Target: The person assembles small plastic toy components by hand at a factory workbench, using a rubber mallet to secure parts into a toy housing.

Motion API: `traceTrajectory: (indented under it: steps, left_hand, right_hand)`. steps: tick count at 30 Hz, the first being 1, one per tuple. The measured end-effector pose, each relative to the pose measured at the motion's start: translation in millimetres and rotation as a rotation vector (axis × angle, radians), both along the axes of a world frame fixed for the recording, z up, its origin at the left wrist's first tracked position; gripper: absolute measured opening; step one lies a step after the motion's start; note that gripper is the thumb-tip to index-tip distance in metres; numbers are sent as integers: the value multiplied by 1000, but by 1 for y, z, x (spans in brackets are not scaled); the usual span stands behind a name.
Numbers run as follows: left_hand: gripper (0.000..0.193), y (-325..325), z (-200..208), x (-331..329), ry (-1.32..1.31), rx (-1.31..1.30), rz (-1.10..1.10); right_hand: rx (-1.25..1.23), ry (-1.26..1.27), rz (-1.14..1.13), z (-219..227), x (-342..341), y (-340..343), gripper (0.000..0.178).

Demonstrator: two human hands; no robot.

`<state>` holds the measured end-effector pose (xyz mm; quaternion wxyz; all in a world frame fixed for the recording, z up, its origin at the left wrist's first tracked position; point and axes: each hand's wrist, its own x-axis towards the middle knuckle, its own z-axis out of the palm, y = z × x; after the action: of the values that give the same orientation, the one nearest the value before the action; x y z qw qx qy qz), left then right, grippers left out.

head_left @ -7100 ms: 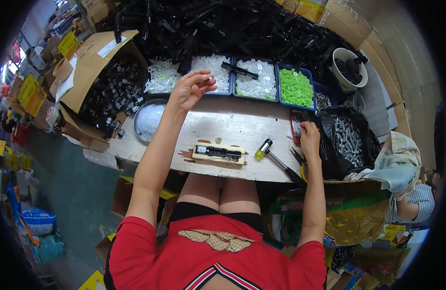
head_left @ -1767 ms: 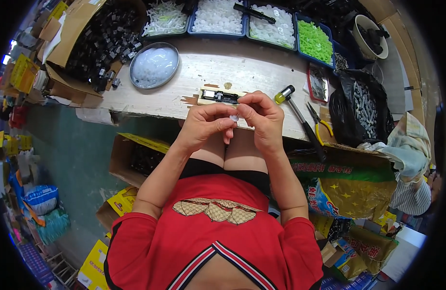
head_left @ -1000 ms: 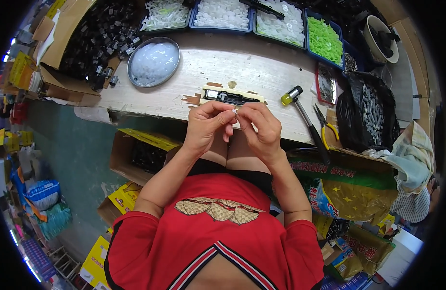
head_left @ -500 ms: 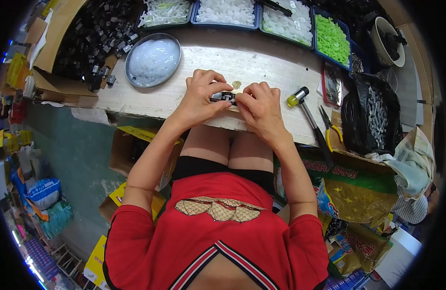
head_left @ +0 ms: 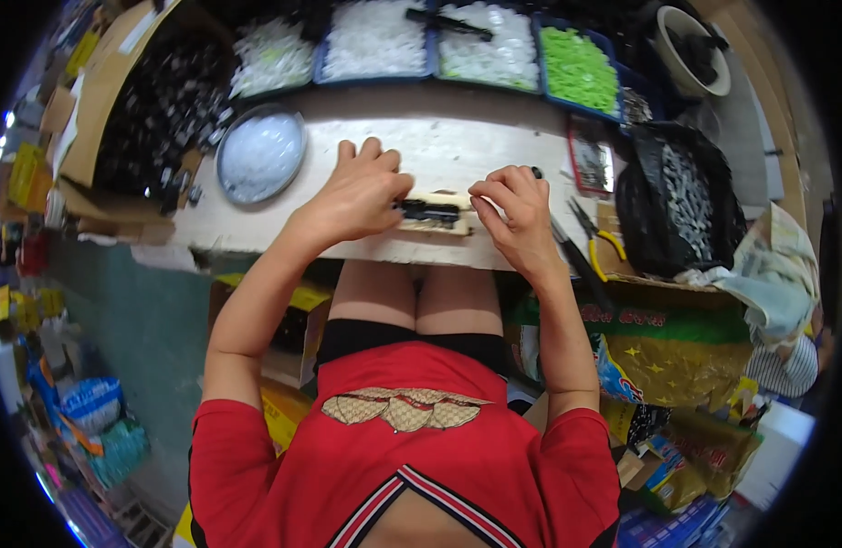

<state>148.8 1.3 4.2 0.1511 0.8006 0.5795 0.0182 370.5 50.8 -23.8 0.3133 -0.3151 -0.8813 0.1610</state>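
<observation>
Misalignment of the black part (head_left: 428,213), lying in the block (head_left: 442,198), could be caused by a knock from the left hand (head_left: 359,194), curled over the block's left end, or the right hand (head_left: 521,217), bunched by its right end, whether anything is gripped by either being untellable.

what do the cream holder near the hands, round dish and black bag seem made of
Cream holder: perhaps wood, matte and pale; plastic remains possible.
Round dish: probably metal, its thin grey rim faintly shiny.
Black bag: thin plastic, glossy with crinkled folds.
</observation>
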Motion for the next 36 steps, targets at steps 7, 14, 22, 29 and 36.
traceTrajectory:
  steps: [7, 14, 22, 29, 36]
  left_hand:
    - [19, 115, 13, 58, -342, 93, -33]
    - [13, 221, -12, 129, 70, 572, -3]
    - [17, 245, -1, 149, 244, 374, -94]
    - [19, 251, 8, 131, -7, 282, -74]
    - [14, 189, 31, 111, -1104, -101, 155]
  right_hand:
    - [-13, 44, -182, -12, 62, 13, 8]
    - [-81, 14, -290, -18, 91, 25, 7]
    - [-103, -110, -403, -23, 111, 82, 10]
    - [125, -266, -467, -33, 93, 120, 11]
    - [214, -517, -444, -32, 87, 126, 13]
